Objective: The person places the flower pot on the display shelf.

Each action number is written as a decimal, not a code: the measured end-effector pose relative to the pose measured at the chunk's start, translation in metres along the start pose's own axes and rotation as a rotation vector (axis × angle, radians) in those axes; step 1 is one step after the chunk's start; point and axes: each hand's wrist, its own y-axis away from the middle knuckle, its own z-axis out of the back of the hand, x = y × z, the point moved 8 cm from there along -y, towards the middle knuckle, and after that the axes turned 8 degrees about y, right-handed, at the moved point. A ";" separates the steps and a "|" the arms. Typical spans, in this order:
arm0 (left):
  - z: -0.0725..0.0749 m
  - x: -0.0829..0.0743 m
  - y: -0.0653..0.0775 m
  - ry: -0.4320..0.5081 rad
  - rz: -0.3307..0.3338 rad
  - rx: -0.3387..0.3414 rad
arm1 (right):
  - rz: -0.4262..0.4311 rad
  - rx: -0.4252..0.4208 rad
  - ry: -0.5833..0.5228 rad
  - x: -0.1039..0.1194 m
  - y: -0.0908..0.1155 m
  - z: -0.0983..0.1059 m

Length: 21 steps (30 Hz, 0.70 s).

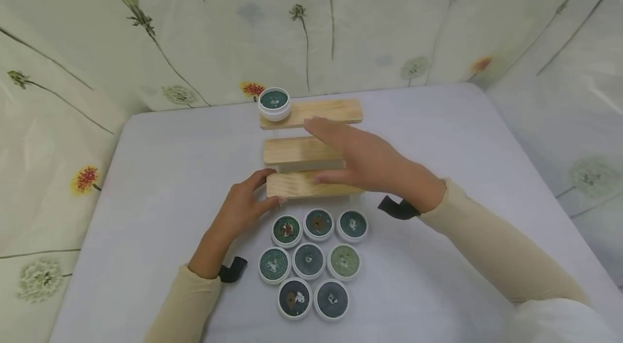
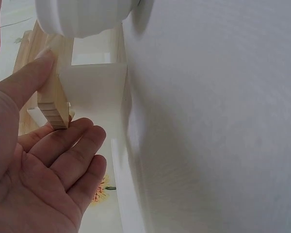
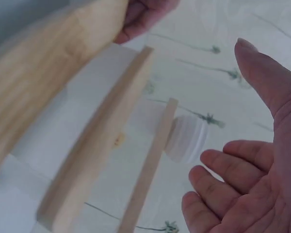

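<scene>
My left hand (image 1: 242, 205) pinches the left end of the nearest wooden board (image 1: 292, 185). In the left wrist view its thumb lies on one side of that board (image 2: 55, 104) and the fingers on the other. My right hand (image 1: 365, 156) is over the boards with thumb and fingers spread, holding nothing. It partly hides the middle board (image 1: 297, 151) and the nearest one. At the back, a white round jar with a green top (image 1: 274, 104) sits on the left end of the farthest board (image 1: 331, 110); the right wrist view shows the jar's ribbed side (image 3: 186, 139).
Several similar white jars with green or dark tops stand grouped in front of the boards, among them a light green one (image 1: 344, 261). A white cloth (image 1: 160, 180) covers the table. A flower-patterned sheet (image 1: 214, 24) hangs behind it.
</scene>
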 end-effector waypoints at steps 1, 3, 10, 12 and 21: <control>0.000 0.000 0.000 0.001 0.002 0.001 | 0.024 -0.005 0.009 0.003 0.005 -0.002; 0.000 -0.001 0.000 0.003 0.008 0.003 | 0.060 -0.019 0.013 0.006 0.016 -0.005; -0.002 -0.001 -0.001 0.000 0.015 0.010 | 0.089 -0.050 0.025 0.006 0.056 -0.018; -0.003 -0.001 -0.002 -0.006 0.008 0.012 | 0.098 -0.057 0.038 0.006 0.067 -0.022; -0.002 0.002 -0.001 -0.013 0.033 0.023 | 0.112 -0.020 0.019 0.004 0.100 -0.049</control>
